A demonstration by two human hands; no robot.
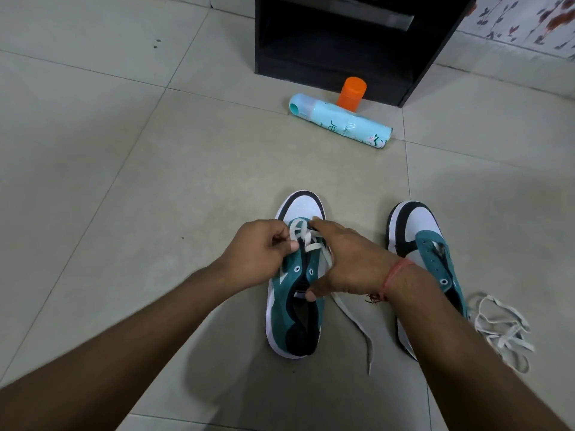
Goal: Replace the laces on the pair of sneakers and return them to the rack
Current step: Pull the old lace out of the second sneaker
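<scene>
Down on the floor [93, 150], the left hand [255, 253] pinches the lace [306, 241] at the near sneaker [294, 293]; the right hand [345, 262] grips its tongue. Right of them: second sneaker [426, 244], loose laces [501, 331].

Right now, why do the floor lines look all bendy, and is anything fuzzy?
Head view: its wide lens bends the tile floor lines near the edges; the loose lace pile at the right looks smeared, while the left sneaker stays sharp; light is soft, with faint shadows under the arms and no strong glare.
</scene>
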